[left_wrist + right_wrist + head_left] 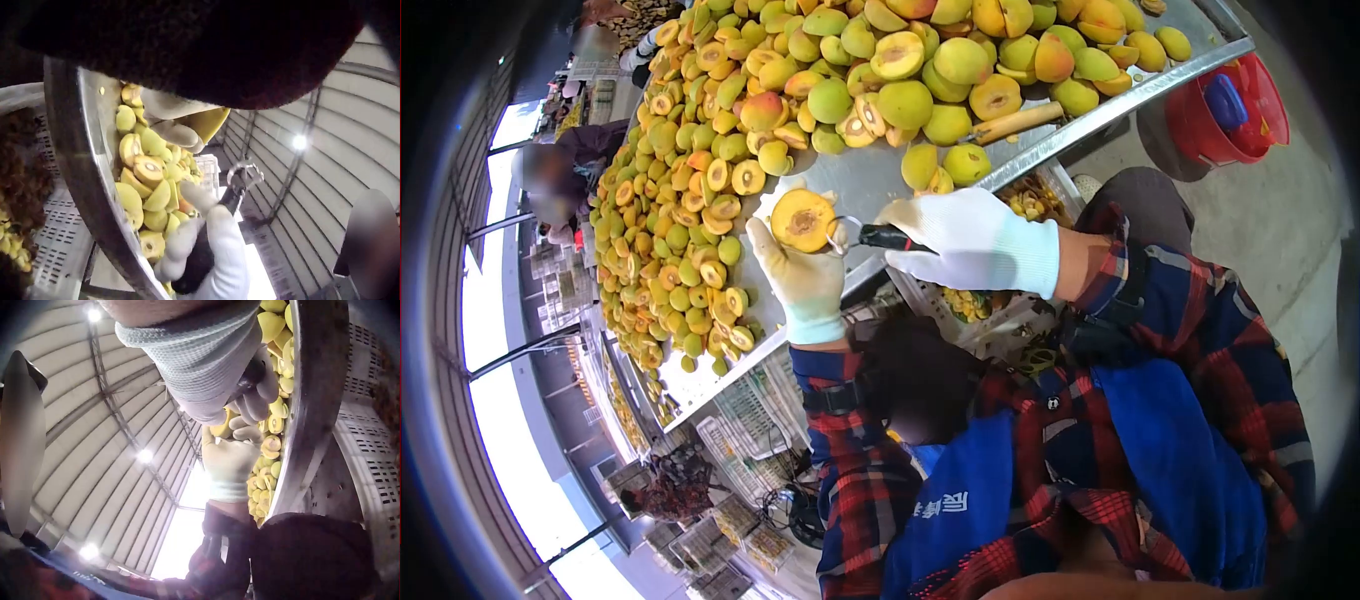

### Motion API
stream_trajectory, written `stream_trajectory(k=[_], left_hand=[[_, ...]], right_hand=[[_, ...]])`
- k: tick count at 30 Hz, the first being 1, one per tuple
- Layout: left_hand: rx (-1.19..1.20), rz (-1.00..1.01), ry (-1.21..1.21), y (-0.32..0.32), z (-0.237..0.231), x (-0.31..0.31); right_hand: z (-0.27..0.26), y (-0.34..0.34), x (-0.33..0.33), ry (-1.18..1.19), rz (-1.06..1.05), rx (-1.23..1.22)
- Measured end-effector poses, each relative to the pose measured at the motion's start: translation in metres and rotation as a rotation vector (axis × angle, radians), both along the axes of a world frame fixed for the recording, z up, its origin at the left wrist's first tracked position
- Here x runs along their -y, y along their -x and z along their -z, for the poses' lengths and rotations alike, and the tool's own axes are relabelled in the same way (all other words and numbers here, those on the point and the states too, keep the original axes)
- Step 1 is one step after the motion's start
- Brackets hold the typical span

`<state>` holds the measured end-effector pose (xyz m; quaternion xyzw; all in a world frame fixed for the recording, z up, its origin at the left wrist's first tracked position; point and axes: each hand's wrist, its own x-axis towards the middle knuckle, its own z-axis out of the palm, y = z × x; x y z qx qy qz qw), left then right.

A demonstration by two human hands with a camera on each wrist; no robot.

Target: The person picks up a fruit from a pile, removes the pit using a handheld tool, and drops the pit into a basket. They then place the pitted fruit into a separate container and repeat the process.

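In the head view my gloved left hand (808, 285) holds a halved yellow fruit (803, 220), cut face up with the brown centre showing. My gloved right hand (975, 240) grips the black handle of a tool (885, 237); its metal loop lies at the right edge of that fruit half. The left wrist view shows the tool's metal loop (245, 175) standing out past the right hand (215, 250), and the left fingers around the fruit (209, 124). From the right wrist, the left hand (231, 459) is seen holding the fruit (222, 428), partly hidden by the right hand (250, 403).
Halved and whole fruits (690, 230) are heaped on a metal table (850, 180) beyond the hands. A wooden-handled tool (1018, 123) lies near its edge. White crates (750, 410) stand below, a red bucket (1260, 110) at the right. Other people are at the far left.
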<state>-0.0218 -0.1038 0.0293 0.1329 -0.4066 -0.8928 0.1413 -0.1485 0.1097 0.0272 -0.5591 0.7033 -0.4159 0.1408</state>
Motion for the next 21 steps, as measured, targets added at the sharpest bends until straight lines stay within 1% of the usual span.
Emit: stream_trajectory(k=[1,2,4,5,6,8,10,12,13,14,16,20,21], left_hand=[[0.052,-0.122,0.049,0.003,-0.011,-0.024],[0.055,-0.125,0.044,0.006,-0.016,-0.042],[0.202,-0.340,0.328,0.008,-0.022,-0.061],[0.107,-0.266,0.154,0.007,-0.020,-0.060],[0.109,-0.268,0.153,0.004,-0.015,-0.059],[-0.032,-0.112,0.086,0.001,-0.003,-0.054],[-0.050,-0.108,0.083,0.004,-0.002,-0.057],[-0.009,-0.216,0.098,0.005,-0.003,-0.063],[-0.023,-0.263,0.086,0.008,-0.006,-0.067],[-0.025,-0.262,0.085,0.009,-0.004,-0.068],[0.051,-0.425,0.302,0.014,0.000,-0.068],[0.043,-0.419,0.337,0.015,0.008,-0.064],[0.033,-0.464,0.358,0.018,0.011,-0.066]], right_hand=[[0.000,-0.002,0.000,0.017,0.013,-0.010],[0.000,-0.003,0.000,0.036,0.027,-0.022],[-0.002,-0.004,0.002,0.054,0.033,-0.003],[-0.002,-0.003,0.003,0.061,0.031,0.009],[-0.002,-0.004,0.003,0.066,0.030,0.026],[-0.003,-0.004,0.005,0.036,0.024,0.027],[-0.004,-0.004,0.008,0.008,0.020,0.023],[-0.003,-0.007,0.009,-0.069,0.023,0.014],[0.000,-0.009,0.011,-0.042,0.036,-0.001],[0.002,-0.009,0.011,-0.043,0.037,-0.003],[0.003,-0.009,0.012,-0.107,0.045,-0.056],[0.011,-0.011,0.021,-0.158,0.018,-0.048],[0.012,-0.012,0.023,-0.185,0.015,-0.044]])
